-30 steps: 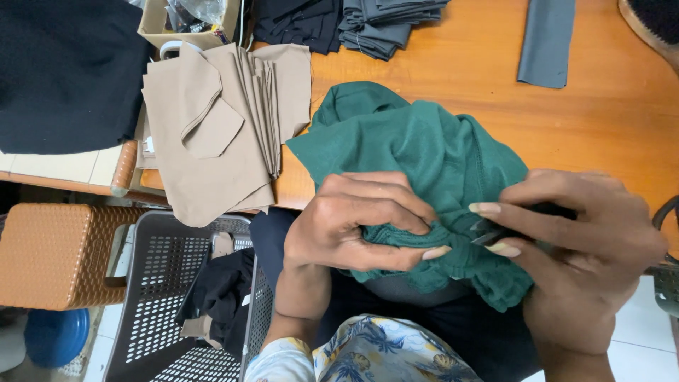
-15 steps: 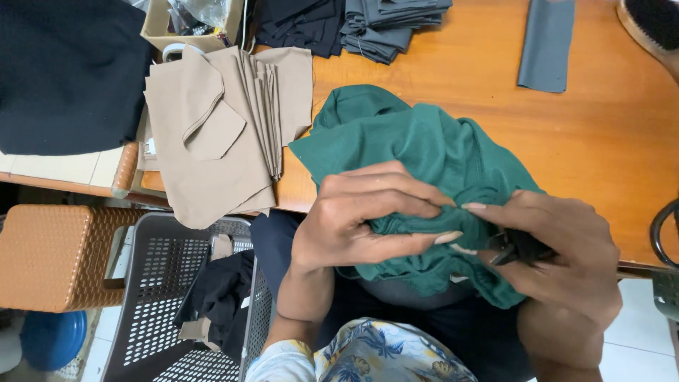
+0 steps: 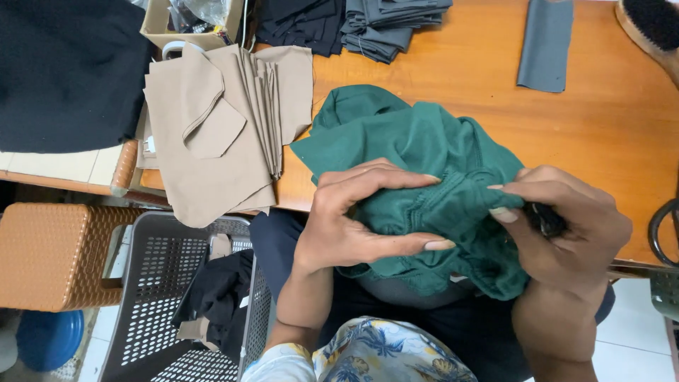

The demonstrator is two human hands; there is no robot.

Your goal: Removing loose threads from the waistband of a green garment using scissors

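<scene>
- Head view: your left hand (image 3: 353, 226) pinches the green garment (image 3: 424, 184), fingers (image 3: 396, 177) closed on it.
- Your right hand (image 3: 566, 226) grips it too, above the desk (image 3: 601, 134).

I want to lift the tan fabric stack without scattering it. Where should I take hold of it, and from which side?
Probably the fanned long edges on the right of the tan stack, where every layer ends together. Come from the bare table side and pinch across all the layers at once. The near-left corner overhangs the table edge, and a loose flap lies on top, so a grip there would likely catch only some pieces.
</scene>
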